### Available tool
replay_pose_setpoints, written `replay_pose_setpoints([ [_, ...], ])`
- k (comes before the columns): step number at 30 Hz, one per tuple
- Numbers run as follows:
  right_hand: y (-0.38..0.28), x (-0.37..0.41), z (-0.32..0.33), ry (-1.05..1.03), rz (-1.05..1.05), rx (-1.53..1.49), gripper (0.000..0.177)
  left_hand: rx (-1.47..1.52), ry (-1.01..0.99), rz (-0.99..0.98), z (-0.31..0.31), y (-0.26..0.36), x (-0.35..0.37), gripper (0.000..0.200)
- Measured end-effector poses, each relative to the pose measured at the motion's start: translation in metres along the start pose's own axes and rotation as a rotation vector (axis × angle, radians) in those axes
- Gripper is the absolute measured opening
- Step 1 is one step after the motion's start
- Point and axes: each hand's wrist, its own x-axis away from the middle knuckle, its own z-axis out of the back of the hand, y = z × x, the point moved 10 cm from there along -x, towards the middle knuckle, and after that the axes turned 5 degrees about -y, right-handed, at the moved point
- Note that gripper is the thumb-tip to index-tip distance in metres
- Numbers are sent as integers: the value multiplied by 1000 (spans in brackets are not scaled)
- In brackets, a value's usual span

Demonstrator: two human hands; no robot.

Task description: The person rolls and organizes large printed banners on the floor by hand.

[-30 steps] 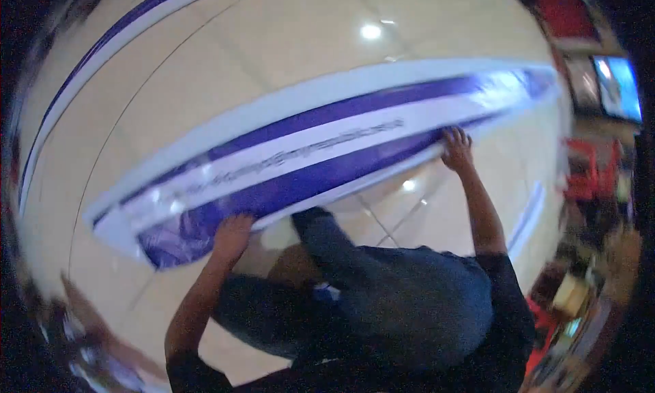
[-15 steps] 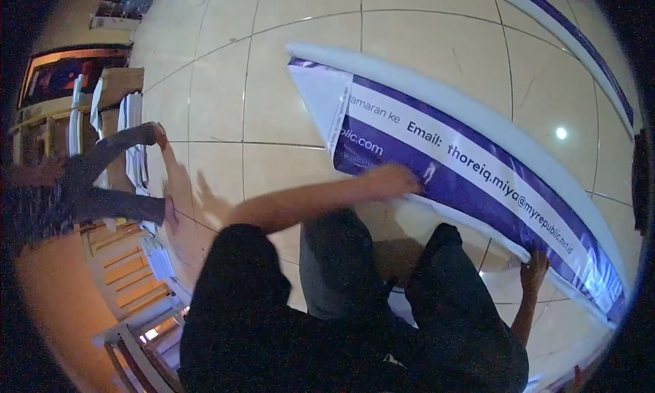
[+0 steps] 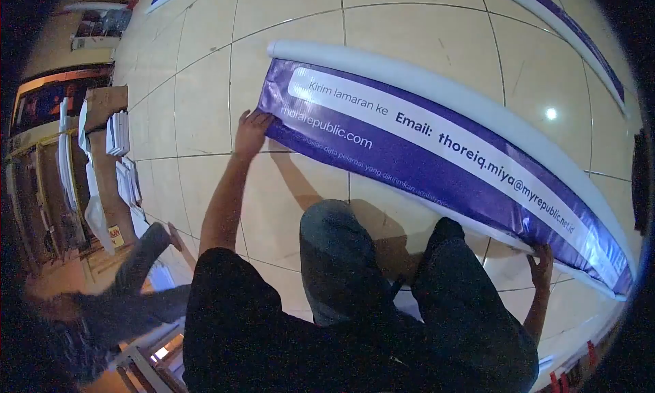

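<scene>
Head view: I'm seeing the purple banner (image 3: 437, 154) lying flat on the tiled floor (image 3: 205, 86), running from upper left to lower right, just beyond the wearer's knees. Left hand (image 3: 251, 130) is pressing on its left end, grip open, fingers spread flat, holding nothing. Right hand (image 3: 542, 265) is touching the near edge close to the right end; can't tell if that grip is pinching it. White strip (image 3: 382, 65) is running along the far edge. Another person (image 3: 123, 304) is crouching at lower left.
</scene>
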Motion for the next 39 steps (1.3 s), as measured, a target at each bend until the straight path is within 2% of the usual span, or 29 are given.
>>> replay_pose_setpoints([
  [2, 44, -3, -16, -36, -34, -87, 38, 283, -319, 0, -27, -32, 4, 32],
  [4, 72, 3, -34, -143, -32, -113, 39, 821, -452, 255, -64, -87, 21, 31],
  [6, 76, -2, -34, -257, -166, -228, 42, 880, -421, 259, -65, -104, 24, 23],
  [8, 82, -6, -33, -220, -86, -129, 47, 1578, -274, 740, -95, -129, 41, 25],
  [9, 61, -13, -16, -351, -263, -192, 55, 1580, -272, 720, -97, -123, 34, 25],
  [11, 70, -16, -25, -397, -303, -334, 55, 1899, -185, 702, -106, -103, 27, 27],
  [12, 74, -21, -26, -423, -289, -359, 56, 1905, -179, 694, -110, -104, 19, 27],
  [14, 63, -36, -16, -477, -262, -409, 60, 1574, -420, 840, -139, -114, 18, 24],
  [15, 66, -38, -18, -556, -357, -356, 60, 1376, -486, 953, -146, -124, 15, 19],
  [16, 70, -33, -22, -638, -454, -306, 61, 1375, -485, 952, -142, -123, 2, 19],
  [17, 69, -32, -27, -637, -453, -308, 61, 1060, -602, 885, -137, -126, -10, 19],
  [18, 58, -43, -19, -488, -262, -85, 58, 740, -700, 810, -130, -131, -20, 20],
  [19, 39, -52, -8, -330, -70, 132, 57, 736, -696, 813, -145, -143, -29, 20],
  [21, -51, -69, 19, -114, 54, -113, 79, 494, -850, 824, -195, -178, -24, 27],
  [22, -104, -73, 21, -130, 147, -60, 82, 491, -844, 830, -177, -171, -29, 27],
  [24, -172, -76, 9, -165, 315, 7, 82, 195, -750, 904, -108, -157, -52, 29],
  [25, -193, -77, 10, -111, 432, -10, 66, 200, -735, 904, -111, -156, -53, 29],
  [26, -195, -81, 4, -70, 423, 19, 49, 192, -592, 971, -109, -162, -54, 38],
  [27, -189, -85, -1, -66, 416, -6, 43, 181, -451, 1030, -108, -169, -56, 49],
  [28, -184, -88, -5, -68, 407, -38, 37, 180, -451, 1020, -99, -157, -68, 49],
  [30, -171, -92, -6, -157, 274, -121, 35, 234, 77, 950, 0, -107, -104, 59],
  [31, -157, -98, -8, -236, 148, -191, 34, 402, 108, 723, 47, -60, -132, 60],
  [32, -149, -105, -7, -144, 170, -210, 32, 569, 142, 485, 85, -4, -152, 60],
  [33, -138, -113, -12, -50, 183, -222, 30, 560, 140, 186, 97, 61, -159, 69],
  [34, -117, -128, -31, -213, -26, -292, 28, 869, 29, 49, 122, 138, -154, 75],
  [35, -122, -147, -31, -363, -49, -173, 34, 814, -117, -218, 154, 223, -148, 84],
  [36, -117, -169, -67, -514, 137, 39, 40, 679, -159, -438, 168, 294, -138, 84],
  [37, -120, -177, -71, -549, 156, 5, 42, 724, -152, -486, 172, 331, -129, 84],
  [39, -125, -191, -78, -622, 191, -66, 46, 399, 18, -642, 183, 420, -121, 70],
])
